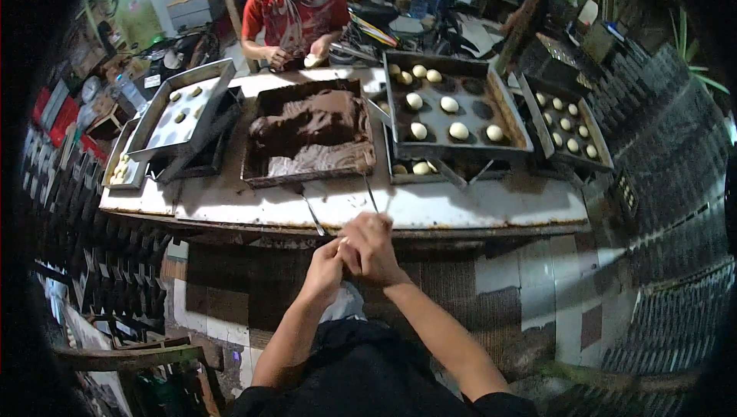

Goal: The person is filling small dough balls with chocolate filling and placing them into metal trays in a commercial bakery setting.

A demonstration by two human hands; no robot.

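My left hand (pixel 325 267) and my right hand (pixel 371 247) meet in front of the table's near edge, closed around a small piece of pale dough (pixel 343 243). Most of the dough is hidden by my fingers, and the right hand is slightly blurred. Just beyond them, a metal tray (pixel 257 141) holds a mass of dark brown filling (pixel 326 114). One thin metal tool (pixel 311 211) lies at the table edge. Another thin tool (pixel 370 191) runs from the tray's corner toward my right hand; whether I touch it cannot be told.
Stacked trays with pale dough balls (pixel 449 104) stand at the right of the white table (pixel 491 206). A tilted tray (pixel 173 114) sits at the left. Across the table, a person in red (pixel 295 18) holds pale dough. Dark racked trays (pixel 668 164) line the right side.
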